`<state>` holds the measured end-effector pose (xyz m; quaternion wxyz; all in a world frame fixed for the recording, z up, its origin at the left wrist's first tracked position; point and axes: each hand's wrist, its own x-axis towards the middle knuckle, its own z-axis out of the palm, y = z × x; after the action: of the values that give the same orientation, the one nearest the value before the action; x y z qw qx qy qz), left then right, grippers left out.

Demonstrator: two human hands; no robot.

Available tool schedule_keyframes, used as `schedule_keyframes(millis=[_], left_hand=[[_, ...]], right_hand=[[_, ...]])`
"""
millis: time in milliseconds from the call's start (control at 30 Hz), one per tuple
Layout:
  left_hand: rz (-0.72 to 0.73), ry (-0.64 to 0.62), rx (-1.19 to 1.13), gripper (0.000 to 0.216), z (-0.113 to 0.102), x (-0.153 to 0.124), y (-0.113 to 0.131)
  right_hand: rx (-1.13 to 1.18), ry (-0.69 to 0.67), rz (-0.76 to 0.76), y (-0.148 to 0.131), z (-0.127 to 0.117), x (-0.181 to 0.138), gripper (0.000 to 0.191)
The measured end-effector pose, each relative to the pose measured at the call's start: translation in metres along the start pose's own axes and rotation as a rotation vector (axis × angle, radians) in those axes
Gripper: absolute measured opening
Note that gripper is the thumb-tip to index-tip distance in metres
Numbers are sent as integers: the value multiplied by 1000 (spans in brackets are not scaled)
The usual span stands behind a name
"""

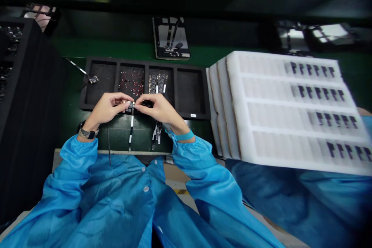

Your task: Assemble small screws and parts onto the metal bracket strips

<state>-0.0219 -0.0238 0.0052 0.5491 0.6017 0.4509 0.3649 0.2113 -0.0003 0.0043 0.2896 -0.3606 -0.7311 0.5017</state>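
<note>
Above the dark green work surface, a small circuit board [129, 104] is pinched at its left end by my left hand [112, 107], thumb against fingers. A black-and-white flat ribbon cable [131, 128] hangs from the board toward me. My right hand [158, 109] is closed too, thumb and forefinger meeting at the board's right edge; any tiny part between them is too small to make out. Just beyond the hands lies a black compartment tray [104, 62]. It holds small parts with red and black wires [131, 81] and several more circuit boards [158, 82].
One board with a ribbon cable [93, 79] rests on the tray's left edge. Behind stands an opened device [171, 38]. White foam trays [244, 104] are stacked at right, a tall black foam stack [31, 104] at left. Another person's blue sleeve [290, 193] shows at lower right.
</note>
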Motion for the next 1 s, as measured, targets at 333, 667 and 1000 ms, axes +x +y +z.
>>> schedule_keyframes(millis=[333,667,1000], left_hand=[[2,-39,21,26,0,0,2],[-21,-68,53,25,1,0,1],[-38,-58,1,23,4,1,3]], right_hand=[[-1,-84,0,-1,-5,0,19],[-6,-137,21,-2,-8,0,18],[71,-82,94,1,-6,0,19]])
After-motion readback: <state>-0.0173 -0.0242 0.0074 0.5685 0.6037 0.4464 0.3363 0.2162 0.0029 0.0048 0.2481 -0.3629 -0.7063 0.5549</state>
